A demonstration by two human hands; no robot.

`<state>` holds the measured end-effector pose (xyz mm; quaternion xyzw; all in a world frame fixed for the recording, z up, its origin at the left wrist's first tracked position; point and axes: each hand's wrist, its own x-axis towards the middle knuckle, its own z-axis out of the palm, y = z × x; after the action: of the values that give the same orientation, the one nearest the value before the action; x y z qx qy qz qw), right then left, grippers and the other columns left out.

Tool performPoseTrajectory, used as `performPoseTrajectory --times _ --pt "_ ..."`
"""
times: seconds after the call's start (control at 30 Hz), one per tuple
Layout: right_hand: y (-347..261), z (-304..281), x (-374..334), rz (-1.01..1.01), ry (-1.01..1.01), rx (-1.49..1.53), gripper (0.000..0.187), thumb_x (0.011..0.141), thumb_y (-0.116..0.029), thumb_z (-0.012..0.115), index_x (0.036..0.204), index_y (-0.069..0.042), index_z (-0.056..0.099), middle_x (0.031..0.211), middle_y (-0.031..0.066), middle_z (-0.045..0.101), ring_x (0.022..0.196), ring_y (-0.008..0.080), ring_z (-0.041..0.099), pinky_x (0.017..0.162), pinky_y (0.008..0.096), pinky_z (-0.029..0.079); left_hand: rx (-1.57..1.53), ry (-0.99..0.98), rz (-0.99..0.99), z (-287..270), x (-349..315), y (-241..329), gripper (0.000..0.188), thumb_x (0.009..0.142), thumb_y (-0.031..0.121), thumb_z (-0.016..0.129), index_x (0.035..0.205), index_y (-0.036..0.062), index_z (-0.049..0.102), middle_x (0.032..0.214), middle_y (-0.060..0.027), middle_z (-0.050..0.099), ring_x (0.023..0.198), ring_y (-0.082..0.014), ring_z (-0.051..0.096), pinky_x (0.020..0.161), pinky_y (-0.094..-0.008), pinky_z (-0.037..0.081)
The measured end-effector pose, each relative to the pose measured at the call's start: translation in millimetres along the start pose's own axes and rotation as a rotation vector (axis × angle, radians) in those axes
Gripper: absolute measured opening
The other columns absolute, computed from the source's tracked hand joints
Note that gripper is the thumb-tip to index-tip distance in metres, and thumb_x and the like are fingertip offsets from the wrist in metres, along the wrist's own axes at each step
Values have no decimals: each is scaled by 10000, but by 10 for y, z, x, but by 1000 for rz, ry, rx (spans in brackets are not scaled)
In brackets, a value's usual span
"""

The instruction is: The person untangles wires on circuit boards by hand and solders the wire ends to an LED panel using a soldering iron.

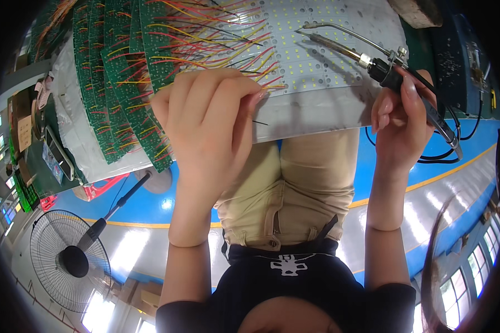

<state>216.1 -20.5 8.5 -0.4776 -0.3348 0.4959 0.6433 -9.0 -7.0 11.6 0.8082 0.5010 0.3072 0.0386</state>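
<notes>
My right hand gripped a soldering iron; left hand bunched at wires, hold unclear. White sheet lay beneath, pedestal fan beyond.

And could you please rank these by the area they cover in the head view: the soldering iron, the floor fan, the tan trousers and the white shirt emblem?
1. tan trousers
2. floor fan
3. soldering iron, partly hidden by the right hand
4. white shirt emblem

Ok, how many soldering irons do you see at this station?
1: the soldering iron in the right hand, its tip pointing left above the white panel. No other shows, though one could be hidden behind the hands or wires.
</notes>
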Motion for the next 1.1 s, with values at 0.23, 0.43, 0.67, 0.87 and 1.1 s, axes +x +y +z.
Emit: performPoseTrajectory --times 0.23,0.43,0.67,0.87,1.1 --pt "3 -12 8 -20 43 -9 181 862 -127 603 916 45 590 590 90 521 439 122 479 393 225 372 -66 -56 -6 -116 -6 58 128 740 29 682 810 103 604 782 -8 609 740 -190 540 798 -330 342" --pt "16 -32 39 -21 -16 11 174 854 -119 610 902 47 588 600 78 514 459 118 496 395 219 372 -302 -85 -34 -123 -66 98 151 736 -4 659 836 83 586 748 -38 572 653 -216 532 627 -319 380" --pt "3 60 10 -46 -42 -91 163 821 -99 650 860 41 576 618 70 530 411 116 480 368 224 350 -220 -81 -96 35 -48 30 129 760 -2 637 848 44 555 763 -96 520 677 -278 521 595 -369 411" --pt "31 11 32 -96 -89 -184 142 822 -108 558 790 10 484 580 58 439 361 96 378 328 240 293 -187 -99 -168 63 -12 67 123 773 -6 629 846 41 542 759 -98 495 681 -280 515 596 -377 414" --pt "68 -32 14 -113 -140 -187 157 798 -105 558 750 -5 448 550 67 447 372 80 352 366 222 290 -160 -81 -140 91 -58 52 108 792 -37 617 860 21 557 775 -92 521 646 -230 544 565 -322 441"
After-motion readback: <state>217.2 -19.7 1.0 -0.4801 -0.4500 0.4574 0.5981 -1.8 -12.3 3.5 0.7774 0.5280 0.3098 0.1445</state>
